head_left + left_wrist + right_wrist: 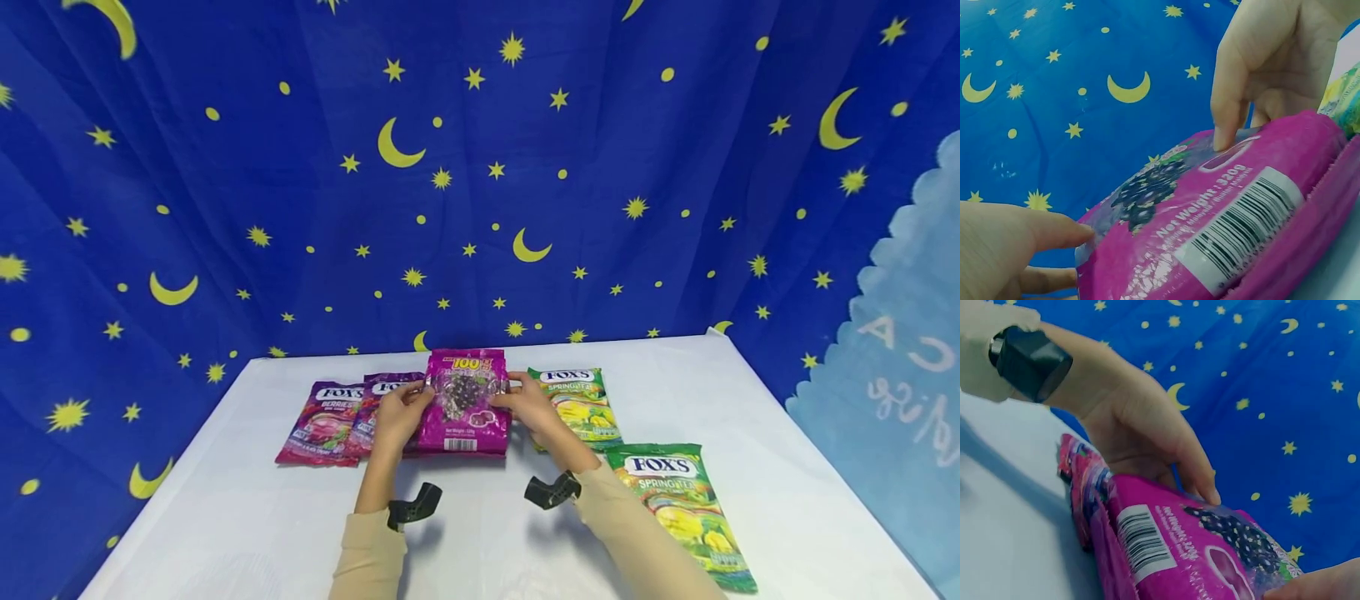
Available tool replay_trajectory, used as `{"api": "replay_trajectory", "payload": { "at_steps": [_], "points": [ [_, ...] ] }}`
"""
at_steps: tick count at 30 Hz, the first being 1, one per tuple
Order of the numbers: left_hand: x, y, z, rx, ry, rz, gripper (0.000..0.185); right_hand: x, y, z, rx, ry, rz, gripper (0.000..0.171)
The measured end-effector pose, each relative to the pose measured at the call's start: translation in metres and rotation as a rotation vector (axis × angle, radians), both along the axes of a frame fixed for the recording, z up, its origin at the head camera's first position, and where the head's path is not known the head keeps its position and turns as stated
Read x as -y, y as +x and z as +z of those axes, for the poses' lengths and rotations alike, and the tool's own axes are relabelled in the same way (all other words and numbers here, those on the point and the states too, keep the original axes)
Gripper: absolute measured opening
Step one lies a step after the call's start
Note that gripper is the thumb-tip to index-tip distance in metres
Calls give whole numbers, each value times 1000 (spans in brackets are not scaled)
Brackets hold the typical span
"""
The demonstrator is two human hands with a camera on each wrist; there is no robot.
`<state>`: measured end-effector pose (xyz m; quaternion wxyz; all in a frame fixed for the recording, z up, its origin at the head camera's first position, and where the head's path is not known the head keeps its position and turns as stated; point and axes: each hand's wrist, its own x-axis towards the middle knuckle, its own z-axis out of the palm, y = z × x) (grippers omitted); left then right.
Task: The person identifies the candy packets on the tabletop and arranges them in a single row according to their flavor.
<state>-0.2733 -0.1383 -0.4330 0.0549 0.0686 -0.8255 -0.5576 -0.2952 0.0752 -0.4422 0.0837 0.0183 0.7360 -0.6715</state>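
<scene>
A magenta candy bag (464, 406) with a barcode label lies on top of other bags at the middle of the white table (225, 517). My left hand (411, 402) grips its left edge and my right hand (519, 397) grips its right edge, thumbs on top. In the left wrist view the magenta bag (1229, 219) fills the lower right, with my left hand's fingertips (1069, 234) at its near corner and my right hand's fingertips (1225, 134) pressing its top. In the right wrist view the left hand's fingertips (1207, 487) curl over the magenta bag (1191, 550).
Two purple Fox's Berries bags (324, 423) lie to the left, partly under the magenta one. A green Fox's Spring Tea bag (583, 406) lies just right of my right hand, another green bag (686, 508) nearer the front right. A blue star-and-moon cloth (480, 167) hangs behind.
</scene>
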Motion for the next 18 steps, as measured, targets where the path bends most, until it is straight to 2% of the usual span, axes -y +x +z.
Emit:
{"api": "replay_trajectory", "payload": {
  "at_steps": [9,12,18],
  "points": [
    [-3,0,-8,-29,-117,-9,58,5,-6,-4,-6,105,7,71],
    [-5,-1,-10,-38,-177,6,58,5,-7,-7,-5,112,12,67],
    [-6,-3,-13,-37,-236,11,58,6,-7,-10,5,126,15,62]
  ]
}}
